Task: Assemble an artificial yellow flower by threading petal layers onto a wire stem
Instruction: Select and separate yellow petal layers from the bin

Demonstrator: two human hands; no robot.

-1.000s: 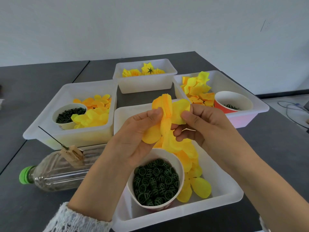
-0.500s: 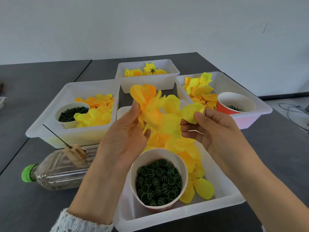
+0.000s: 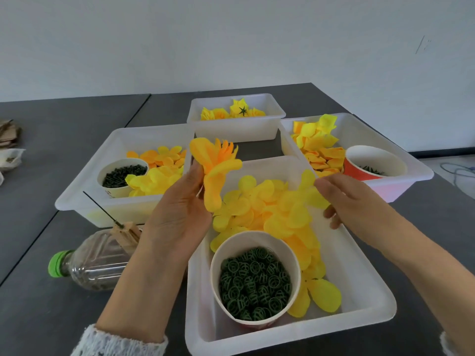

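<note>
Plastic bottle: we see a clear bottle (image 3: 95,263) with a green cap lying on the dark table (image 3: 38,253) at far left, a clothespin (image 3: 127,231) on it holding a thin dark wire (image 3: 99,205) that slants up to the left.
Left tray: a white tray (image 3: 84,170) holds a cup of dark green bits (image 3: 122,173) and orange and yellow petals.
Left hand: our left hand (image 3: 177,214) is raised over the near tray's left edge, fingers (image 3: 196,173) clamped on a bunched yellow-orange petal layer (image 3: 216,163).
Near tray: the front tray (image 3: 359,278) carries a loose petal heap (image 3: 270,204) and a paper cup of green rings (image 3: 254,281).
Right hand: our right hand (image 3: 352,199) is at the heap's right edge; its fingers look closed on one yellow petal (image 3: 307,179), though blur keeps us from being sure.
Far trays: a back tray (image 3: 236,129) shows flowers that appear finished; the right tray (image 3: 411,170) has more petals and an orange cup (image 3: 372,163).
Progress: we judge this flower barely begun. A layer is picked and held, but nothing sits on the wire yet.
Left to do: threading each layer onto the wire, probably with a green ring.
</note>
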